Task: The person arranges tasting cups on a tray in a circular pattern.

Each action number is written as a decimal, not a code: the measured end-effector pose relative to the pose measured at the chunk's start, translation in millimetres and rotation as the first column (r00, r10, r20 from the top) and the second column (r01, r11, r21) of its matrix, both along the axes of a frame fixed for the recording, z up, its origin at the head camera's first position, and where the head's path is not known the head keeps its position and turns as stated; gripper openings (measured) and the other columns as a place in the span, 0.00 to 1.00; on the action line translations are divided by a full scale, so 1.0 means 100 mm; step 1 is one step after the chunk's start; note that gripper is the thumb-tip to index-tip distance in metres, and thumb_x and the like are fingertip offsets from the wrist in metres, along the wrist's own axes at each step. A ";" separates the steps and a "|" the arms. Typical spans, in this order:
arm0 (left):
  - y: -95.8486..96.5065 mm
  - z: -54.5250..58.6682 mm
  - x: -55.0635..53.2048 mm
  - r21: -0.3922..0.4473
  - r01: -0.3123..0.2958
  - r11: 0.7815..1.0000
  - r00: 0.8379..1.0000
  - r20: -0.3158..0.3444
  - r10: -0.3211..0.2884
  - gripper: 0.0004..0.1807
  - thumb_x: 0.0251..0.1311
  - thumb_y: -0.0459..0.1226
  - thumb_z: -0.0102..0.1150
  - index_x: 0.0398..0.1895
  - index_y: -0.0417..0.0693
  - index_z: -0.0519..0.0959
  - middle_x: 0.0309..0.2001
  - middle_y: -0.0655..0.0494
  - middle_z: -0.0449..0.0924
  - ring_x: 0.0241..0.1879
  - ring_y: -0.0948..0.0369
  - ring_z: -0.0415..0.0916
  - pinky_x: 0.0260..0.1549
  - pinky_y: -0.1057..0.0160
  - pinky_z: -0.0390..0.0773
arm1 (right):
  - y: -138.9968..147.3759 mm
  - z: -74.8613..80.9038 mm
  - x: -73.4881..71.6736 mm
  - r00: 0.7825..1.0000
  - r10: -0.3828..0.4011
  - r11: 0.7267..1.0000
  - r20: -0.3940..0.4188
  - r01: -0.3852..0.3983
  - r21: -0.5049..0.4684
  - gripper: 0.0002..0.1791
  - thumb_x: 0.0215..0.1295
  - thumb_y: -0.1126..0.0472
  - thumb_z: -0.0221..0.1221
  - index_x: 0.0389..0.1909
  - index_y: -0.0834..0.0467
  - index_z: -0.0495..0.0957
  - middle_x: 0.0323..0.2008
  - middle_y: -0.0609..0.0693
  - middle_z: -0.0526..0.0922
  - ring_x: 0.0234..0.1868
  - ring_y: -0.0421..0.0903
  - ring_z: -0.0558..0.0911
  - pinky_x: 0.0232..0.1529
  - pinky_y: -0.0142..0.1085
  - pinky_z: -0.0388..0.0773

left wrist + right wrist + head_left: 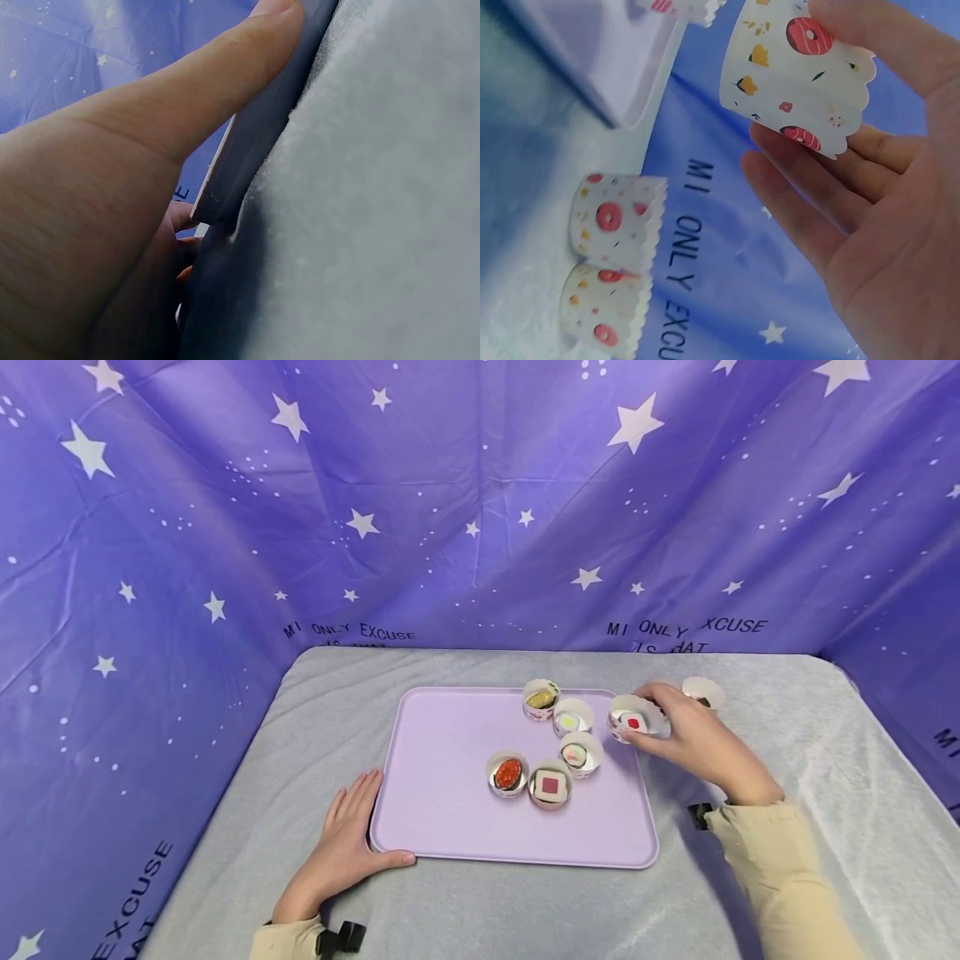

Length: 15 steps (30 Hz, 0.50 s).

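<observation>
My right hand (697, 735) grips a paper baking cup (618, 718) by its side, thumb and fingers on opposite sides. Inside sits a white toy-like sushi piece with a red centre (633, 722). In the right wrist view the printed cup (795, 82) is off the surface, near the right edge of the lilac tray (435, 752). My left hand (345, 835) rests at the tray's near left corner, fingers spread along the left side and thumb along the front edge. The left wrist view shows that thumb (202, 82) against the tray's rim (247, 150).
On the tray stand several filled cups, among them one with orange-red topping (507, 774) and one with a pink square (550, 786). Right of the tray, a cup (705, 692) stands on the grey cloth (465, 910); the right wrist view shows two there, side by side. Purple star curtains (480, 552) enclose the table.
</observation>
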<state>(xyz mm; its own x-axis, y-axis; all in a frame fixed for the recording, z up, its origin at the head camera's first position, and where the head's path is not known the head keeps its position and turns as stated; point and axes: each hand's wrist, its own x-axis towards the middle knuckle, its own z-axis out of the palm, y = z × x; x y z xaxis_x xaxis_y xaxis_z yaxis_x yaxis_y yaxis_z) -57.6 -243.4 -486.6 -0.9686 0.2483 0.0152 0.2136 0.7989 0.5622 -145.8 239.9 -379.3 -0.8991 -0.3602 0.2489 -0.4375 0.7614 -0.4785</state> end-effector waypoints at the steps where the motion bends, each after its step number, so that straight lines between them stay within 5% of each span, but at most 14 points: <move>1: 0.00 0.00 0.00 0.000 0.000 1.000 1.000 -0.002 0.000 0.70 0.39 0.68 0.72 0.79 0.41 0.49 0.78 0.41 0.50 0.77 0.44 0.43 0.72 0.37 0.39 | -0.03 0.01 0.00 1.000 0.005 1.000 0.000 -0.005 0.001 0.27 0.59 0.51 0.70 0.53 0.63 0.75 0.51 0.57 0.80 0.53 0.56 0.79 0.54 0.55 0.74; 15: 0.00 -0.01 0.00 -0.003 0.000 1.000 1.000 -0.009 0.000 0.71 0.39 0.68 0.72 0.79 0.41 0.48 0.78 0.41 0.49 0.77 0.44 0.43 0.72 0.37 0.38 | -0.37 0.07 -0.07 0.998 0.041 0.999 0.057 -0.042 0.016 0.32 0.60 0.47 0.69 0.58 0.61 0.74 0.55 0.57 0.80 0.57 0.56 0.79 0.59 0.54 0.75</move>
